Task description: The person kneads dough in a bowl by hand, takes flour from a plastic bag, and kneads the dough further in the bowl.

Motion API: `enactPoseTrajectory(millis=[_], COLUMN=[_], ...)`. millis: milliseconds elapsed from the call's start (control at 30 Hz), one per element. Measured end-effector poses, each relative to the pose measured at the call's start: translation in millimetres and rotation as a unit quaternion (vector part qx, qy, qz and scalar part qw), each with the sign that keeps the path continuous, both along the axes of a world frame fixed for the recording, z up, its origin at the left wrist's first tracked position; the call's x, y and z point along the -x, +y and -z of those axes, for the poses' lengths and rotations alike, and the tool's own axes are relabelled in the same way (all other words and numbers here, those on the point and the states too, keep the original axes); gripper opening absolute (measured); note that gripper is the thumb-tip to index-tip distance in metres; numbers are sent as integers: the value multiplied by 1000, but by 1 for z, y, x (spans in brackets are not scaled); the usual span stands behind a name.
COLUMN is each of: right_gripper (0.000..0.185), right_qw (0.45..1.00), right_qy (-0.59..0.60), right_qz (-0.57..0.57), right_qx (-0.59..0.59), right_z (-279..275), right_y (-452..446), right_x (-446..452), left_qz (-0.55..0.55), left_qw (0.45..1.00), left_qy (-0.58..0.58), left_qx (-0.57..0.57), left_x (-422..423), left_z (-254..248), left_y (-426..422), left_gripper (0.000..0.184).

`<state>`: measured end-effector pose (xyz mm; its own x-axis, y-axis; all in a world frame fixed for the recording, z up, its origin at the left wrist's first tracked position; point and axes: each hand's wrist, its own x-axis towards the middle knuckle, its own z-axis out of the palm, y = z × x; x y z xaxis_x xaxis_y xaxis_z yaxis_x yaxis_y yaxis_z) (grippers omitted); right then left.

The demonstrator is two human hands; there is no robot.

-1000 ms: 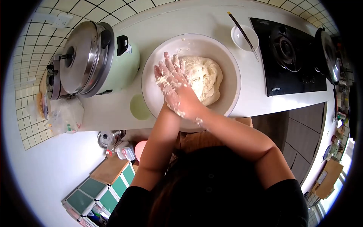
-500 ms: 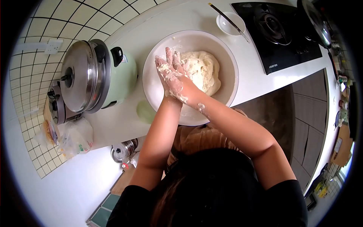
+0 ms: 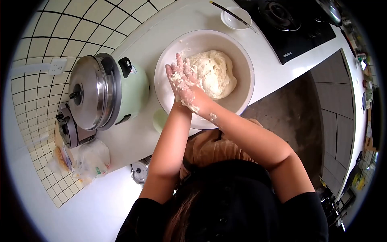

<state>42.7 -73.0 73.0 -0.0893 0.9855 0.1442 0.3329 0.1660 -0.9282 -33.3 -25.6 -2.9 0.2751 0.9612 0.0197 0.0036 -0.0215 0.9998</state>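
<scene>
just beside the fingers (image 3: pixel 179 63), dough (image 3: pixel 217 74)

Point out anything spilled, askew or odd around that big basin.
Nothing looks spilled or damaged. Slightly untidy: the thin dark utensil lies slantwise across the small white bowl, both ends jutting past its rim. Sticky dough coats the right hand, normal for handling it.

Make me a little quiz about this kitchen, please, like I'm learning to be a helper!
1. True or false: the rounded lump of pale dough sits inside the wide, round, off-white bowl.
2. What colour is the body of the big, rounded cooker with the shiny metal lid? A) pink B) pale green C) bright blue
3. Fill in: bits of ____ stick to the right hand.

Key: 1 true; 2 B; 3 dough.
</scene>
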Motion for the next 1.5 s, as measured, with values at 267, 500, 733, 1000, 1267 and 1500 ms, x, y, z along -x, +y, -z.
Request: enactPoseTrajectory(millis=[267, 500, 733, 1000, 1267, 1500], right_gripper=[49, 54, 52, 50, 63, 56], right_qw=[987, 1000, 990, 996, 989, 996], right_qy=[98, 20, -141, 58, 83, 71], right_qz=[83, 13, -5, 44, -57, -13], right_qx=[95, -16, -17, 42, 112, 55], right_z=[29, 2, 24, 14, -24, -31], right_y=[55, 10, 34, 29, -7, -14], right_x=[-25, 13, -27, -51, 11, 14], left_qz=[16, -73, -8, -77, -92, -80], left_qw=[843, 904, 796, 894, 902, 869], left_qy=[-381, -332, -434, -285, -320, -401], left_qx=[379, 259, 421, 338, 276, 277], left_x=[-23, -2, 0, 14, 1, 0], left_z=[-114, -70, -109, -117, -89, -84], left_y=[-42, -8, -17, -21, -13, -15], left_gripper=[84, 78, 81, 84, 74, 80])
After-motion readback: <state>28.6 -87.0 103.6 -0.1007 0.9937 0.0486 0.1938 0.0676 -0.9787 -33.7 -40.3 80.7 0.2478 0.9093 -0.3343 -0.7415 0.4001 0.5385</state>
